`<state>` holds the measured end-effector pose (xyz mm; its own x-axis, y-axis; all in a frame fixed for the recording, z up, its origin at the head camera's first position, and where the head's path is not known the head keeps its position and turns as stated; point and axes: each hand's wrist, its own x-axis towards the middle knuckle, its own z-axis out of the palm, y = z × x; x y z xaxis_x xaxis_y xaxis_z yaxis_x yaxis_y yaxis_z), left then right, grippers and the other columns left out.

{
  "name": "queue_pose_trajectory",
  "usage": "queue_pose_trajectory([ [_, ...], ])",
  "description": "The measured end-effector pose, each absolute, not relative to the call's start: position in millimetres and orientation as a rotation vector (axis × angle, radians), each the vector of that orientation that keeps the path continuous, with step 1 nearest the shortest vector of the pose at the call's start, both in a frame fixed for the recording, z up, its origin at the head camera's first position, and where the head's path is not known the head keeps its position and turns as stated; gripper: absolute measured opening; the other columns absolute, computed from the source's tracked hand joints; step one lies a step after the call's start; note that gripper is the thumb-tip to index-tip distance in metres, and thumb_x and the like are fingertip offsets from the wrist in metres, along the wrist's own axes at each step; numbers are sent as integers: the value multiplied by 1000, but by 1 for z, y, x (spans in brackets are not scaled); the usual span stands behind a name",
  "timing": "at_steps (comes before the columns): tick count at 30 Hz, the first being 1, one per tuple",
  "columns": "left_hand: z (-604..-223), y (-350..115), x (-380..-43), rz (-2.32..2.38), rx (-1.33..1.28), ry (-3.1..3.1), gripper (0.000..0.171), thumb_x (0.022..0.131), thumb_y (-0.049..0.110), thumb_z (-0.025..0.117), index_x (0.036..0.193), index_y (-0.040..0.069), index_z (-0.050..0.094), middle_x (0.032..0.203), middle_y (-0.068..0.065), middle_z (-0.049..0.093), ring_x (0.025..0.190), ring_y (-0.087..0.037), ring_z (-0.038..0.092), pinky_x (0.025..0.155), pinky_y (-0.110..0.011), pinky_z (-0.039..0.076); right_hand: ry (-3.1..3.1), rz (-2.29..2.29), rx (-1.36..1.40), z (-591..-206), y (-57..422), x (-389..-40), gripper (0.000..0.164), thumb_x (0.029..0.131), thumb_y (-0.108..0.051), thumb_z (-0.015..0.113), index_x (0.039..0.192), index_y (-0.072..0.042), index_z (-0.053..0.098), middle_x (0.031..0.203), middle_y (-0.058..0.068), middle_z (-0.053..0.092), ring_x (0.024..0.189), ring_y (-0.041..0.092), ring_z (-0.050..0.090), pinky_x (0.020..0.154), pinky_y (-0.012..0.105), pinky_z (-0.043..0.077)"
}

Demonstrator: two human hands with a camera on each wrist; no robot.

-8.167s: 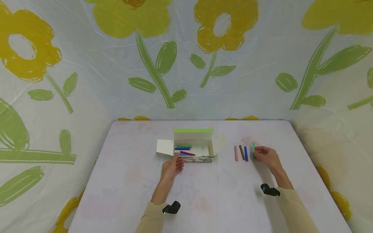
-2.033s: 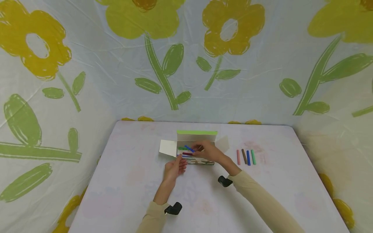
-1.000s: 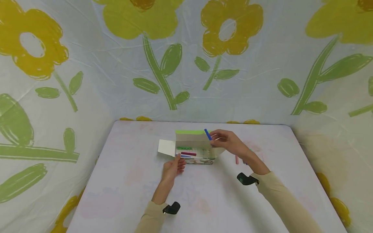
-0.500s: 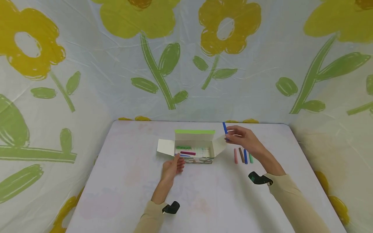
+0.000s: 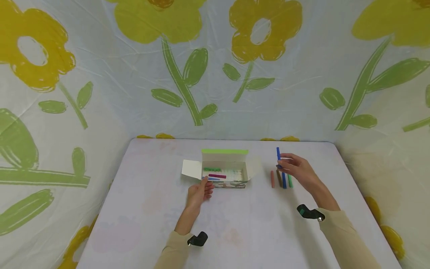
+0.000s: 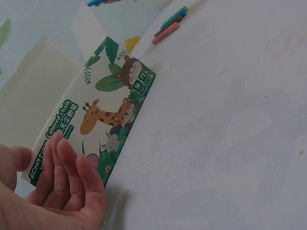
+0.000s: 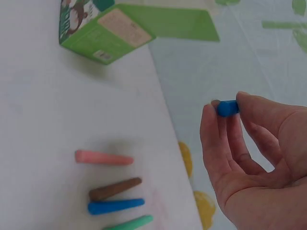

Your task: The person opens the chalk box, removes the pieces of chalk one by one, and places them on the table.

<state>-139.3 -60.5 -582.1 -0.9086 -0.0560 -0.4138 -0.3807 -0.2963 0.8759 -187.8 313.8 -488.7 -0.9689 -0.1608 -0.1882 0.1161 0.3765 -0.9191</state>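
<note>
- Box (image 5: 231, 184) on the table (image 5: 255, 224) in front of you, top open: back lid (image 5: 224, 156) up with a green edge, left flap (image 5: 192, 169) and right flap (image 5: 253, 170) spread outward.
- Inside the box: green chalk (image 5: 212, 169) at left near the back wall, 1 purple stick (image 5: 217, 176) nearer the front, 1 light-blue stick (image 5: 211, 178) partly seen by the front wall, pale sticks (image 5: 235, 175) in the right part; exact count unclear.
- Box front, left wrist view: giraffe and other animals, "Colored Chalk", numbers 36 and 72.
- Your left hand (image 5: 198, 194) is at the box's front left: thumb at the rim, fingers before the printed wall; cannot tell if you pinch it.
- Your right hand (image 5: 298, 168) pinches 1 blue chalk (image 5: 278, 152) between thumb and fingertips, roughly upright, raised, out of the box on its right.
- Near that hand, 4 sticks in a loose row on the table, left to right: pink stick (image 5: 272, 179), brown stick (image 5: 280, 180), dark-blue stick (image 5: 284, 182), mint stick (image 5: 290, 182); all apart from the box.
</note>
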Motion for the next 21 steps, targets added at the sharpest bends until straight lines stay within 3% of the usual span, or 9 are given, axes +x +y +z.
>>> queue_pose_trajectory([
  [8,-571,-63,-139,2279,-515,1712,50,107,29,58,116,-19,64,107,-29,72,73,-14,66,73,-31,58,2393,-1676,83,-515,339,-181,65,105,-36,61,152,3,39,135,20,57,103,1,67,92,18,53],
  [13,-580,-59,-139,2289,-540,1738,53,105,38,61,115,-14,67,105,-23,74,73,-11,65,71,-26,57,2399,-1675,151,-531,352,-177,65,106,-34,60,152,5,38,144,33,48,103,1,67,93,21,53],
  [21,-588,-57,-141,2291,-580,1784,55,103,43,63,110,-11,69,97,-15,75,70,-10,64,65,-22,56,2480,-1601,264,-562,370,-172,65,104,-37,62,150,4,43,137,29,54,95,-1,66,85,12,52],
])
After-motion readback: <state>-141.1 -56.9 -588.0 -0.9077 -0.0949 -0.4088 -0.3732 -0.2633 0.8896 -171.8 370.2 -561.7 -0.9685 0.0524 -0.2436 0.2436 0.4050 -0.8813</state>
